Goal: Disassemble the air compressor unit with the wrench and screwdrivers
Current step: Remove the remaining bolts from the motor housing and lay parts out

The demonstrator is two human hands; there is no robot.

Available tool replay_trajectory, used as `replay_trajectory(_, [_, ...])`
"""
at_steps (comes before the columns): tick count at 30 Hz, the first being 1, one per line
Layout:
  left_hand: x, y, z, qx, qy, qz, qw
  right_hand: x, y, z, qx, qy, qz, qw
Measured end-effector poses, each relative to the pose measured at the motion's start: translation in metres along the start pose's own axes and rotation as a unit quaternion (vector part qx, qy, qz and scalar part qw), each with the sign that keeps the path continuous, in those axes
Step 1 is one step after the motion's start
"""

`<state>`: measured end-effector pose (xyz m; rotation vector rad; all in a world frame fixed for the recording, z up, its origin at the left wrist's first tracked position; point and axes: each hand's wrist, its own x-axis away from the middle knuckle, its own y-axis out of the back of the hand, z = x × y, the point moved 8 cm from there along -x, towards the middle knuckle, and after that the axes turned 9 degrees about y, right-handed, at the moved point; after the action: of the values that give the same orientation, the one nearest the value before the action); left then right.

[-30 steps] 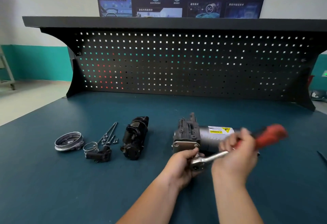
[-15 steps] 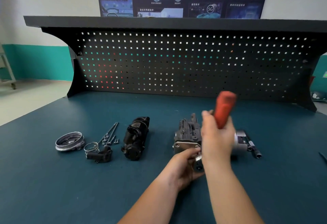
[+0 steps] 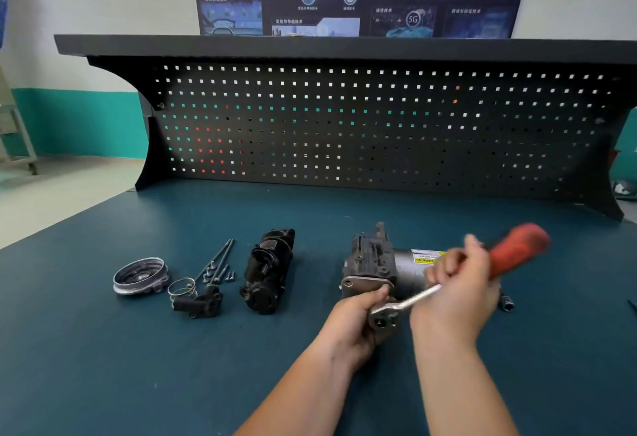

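Compressor [image 3: 379, 263] lies on its side on the table [image 3: 138, 366], right of centre. The left hand [image 3: 355, 318] curls its fingers round the head of the wrench [image 3: 415, 298] at the compressor's near corner. The right hand [image 3: 455, 294] grips the blurred red handle with closed fingers. Further left lie a black housing [image 3: 269, 270], bolts [image 3: 217, 263] and a round cover [image 3: 139, 275].

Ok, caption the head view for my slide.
Right hand works a red-handled ratchet on the air compressor; left hand steadies its head.

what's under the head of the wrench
The wrench head sits at the near end of the compressor, the left hand curled around it. Any bolt or socket beneath is covered.
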<state>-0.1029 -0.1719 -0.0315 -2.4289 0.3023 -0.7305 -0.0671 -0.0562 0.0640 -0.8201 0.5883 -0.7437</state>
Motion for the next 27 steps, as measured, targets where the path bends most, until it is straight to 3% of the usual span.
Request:
replay_trajectory(5, [0.000,-0.006,0.006,0.022,0.013,0.014,1.000,-0.012,0.064,-0.024,-0.108,-0.153,-0.159,0.969])
replay_trajectory(8, [-0.002,-0.005,0.007,0.005,0.019,0.018,1.000,-0.011,0.072,-0.029,-0.103,-0.176,-0.189,0.961])
replay_trajectory(13, [0.001,-0.006,0.008,-0.045,0.043,0.031,0.998,-0.014,0.022,-0.001,-0.031,-0.052,-0.058,0.996])
replay_trajectory(17, [0.003,-0.008,0.007,-0.060,0.031,0.048,0.997,0.003,-0.032,0.003,0.095,0.042,0.116,0.988])
replay_trajectory(19, [0.001,-0.007,0.006,-0.069,0.026,0.047,0.996,0.020,-0.058,0.000,0.201,0.104,0.241,0.944])
replay_trajectory(21, [-0.001,-0.004,0.006,-0.069,0.021,0.043,0.996,0.042,-0.077,-0.010,0.295,0.155,0.355,0.873])
replay_trajectory(23, [-0.002,-0.004,0.004,-0.059,0.009,0.051,0.997,0.059,-0.086,-0.021,0.352,0.186,0.426,0.812])
replay_trajectory(24, [-0.002,-0.005,0.003,-0.050,0.002,0.054,0.997,0.063,-0.086,-0.023,0.361,0.193,0.440,0.800])
replay_trajectory(25, [0.000,-0.007,0.003,-0.046,-0.001,0.055,0.997,0.063,-0.083,-0.022,0.356,0.193,0.434,0.805])
replay_trajectory(27, [0.003,-0.007,0.004,-0.065,-0.009,0.044,0.997,0.049,-0.067,-0.013,0.308,0.161,0.357,0.867])
